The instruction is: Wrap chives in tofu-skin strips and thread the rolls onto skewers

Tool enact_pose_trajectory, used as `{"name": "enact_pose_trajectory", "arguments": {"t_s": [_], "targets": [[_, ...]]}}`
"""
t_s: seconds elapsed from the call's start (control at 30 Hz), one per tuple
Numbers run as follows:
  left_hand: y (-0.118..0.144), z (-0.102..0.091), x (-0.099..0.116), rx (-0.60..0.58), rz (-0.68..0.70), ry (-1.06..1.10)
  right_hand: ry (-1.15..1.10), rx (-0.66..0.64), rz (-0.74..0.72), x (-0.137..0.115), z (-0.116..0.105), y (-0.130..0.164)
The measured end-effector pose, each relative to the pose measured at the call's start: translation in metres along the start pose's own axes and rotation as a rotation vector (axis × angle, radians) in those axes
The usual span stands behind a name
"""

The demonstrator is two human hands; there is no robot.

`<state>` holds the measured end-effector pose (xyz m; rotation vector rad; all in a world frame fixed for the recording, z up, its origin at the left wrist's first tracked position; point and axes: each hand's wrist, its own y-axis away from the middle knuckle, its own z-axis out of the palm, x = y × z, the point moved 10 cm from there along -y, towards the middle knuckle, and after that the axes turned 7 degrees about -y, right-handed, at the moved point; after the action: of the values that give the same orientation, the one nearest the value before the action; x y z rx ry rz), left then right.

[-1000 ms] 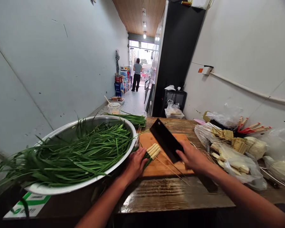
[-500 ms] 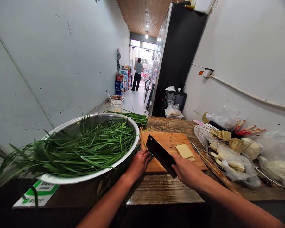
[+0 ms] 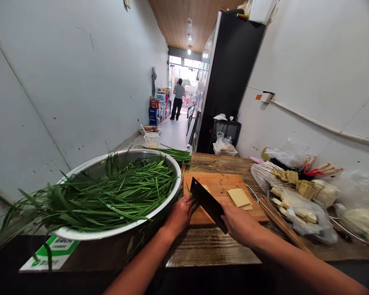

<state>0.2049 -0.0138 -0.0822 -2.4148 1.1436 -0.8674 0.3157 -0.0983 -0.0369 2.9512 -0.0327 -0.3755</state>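
My right hand is wrapped round the handle of a dark cleaver, whose broad blade slants up and left over the wooden cutting board. At the board's left edge, my left hand has its fingers closed on some green chives, mostly hidden by the fingers and blade. Something pale shows just behind the blade. Square pale-yellow tofu sheets lie stacked on the board's right part. Left of the board, a large metal basin is heaped with long green chives.
Bamboo skewers lie right of the board, beside plastic bags and skewered pale food. Behind the basin are more chives and a plastic tub. A person stands far off near the doorway.
The view has tilted up slightly, so things sit a little lower. The cleaver has shifted slightly, and more of the pale thing behind its blade shows. Both hands keep their hold.
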Motion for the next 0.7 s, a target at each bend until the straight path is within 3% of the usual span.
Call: {"name": "enact_pose_trajectory", "arguments": {"t_s": [0.17,0.47,0.7], "targets": [[-0.002,-0.004,0.007,0.052,0.07,0.05,0.042,-0.011,-0.041,-0.006,0.001,-0.001],[-0.003,0.006,-0.001,-0.04,0.039,0.114,0.101,-0.045,-0.016,-0.011,0.003,-0.002],[-0.005,0.013,-0.007,-0.027,0.042,0.094,0.086,-0.095,-0.024,-0.017,0.003,-0.017]]}}
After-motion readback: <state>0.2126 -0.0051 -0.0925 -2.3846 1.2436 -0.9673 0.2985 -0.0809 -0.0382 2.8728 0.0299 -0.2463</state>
